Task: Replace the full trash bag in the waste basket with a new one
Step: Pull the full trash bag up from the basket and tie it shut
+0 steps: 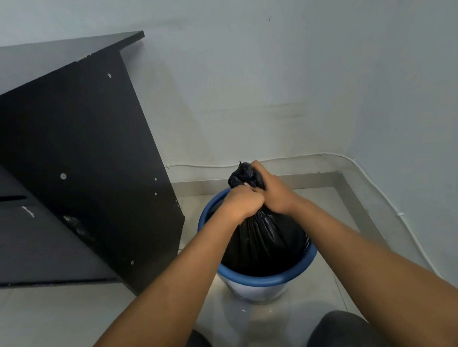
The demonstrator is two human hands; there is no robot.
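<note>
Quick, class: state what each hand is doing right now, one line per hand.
Left hand: closed, gripping the gathered neck of the bag.
Right hand: closed, gripping the same neck just above the left.

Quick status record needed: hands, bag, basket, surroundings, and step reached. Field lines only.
left hand: shut on bag neck, below the right
right hand: shut on bag neck, just under the bunched top
bag: black, gathered closed, body inside the basket
basket: blue rim, pale body, upright on tiled floor
surroundings: dark desk to the left, white cable along the wall
new bag: none visible
step: full bag gripped, not yet lifted out
</note>
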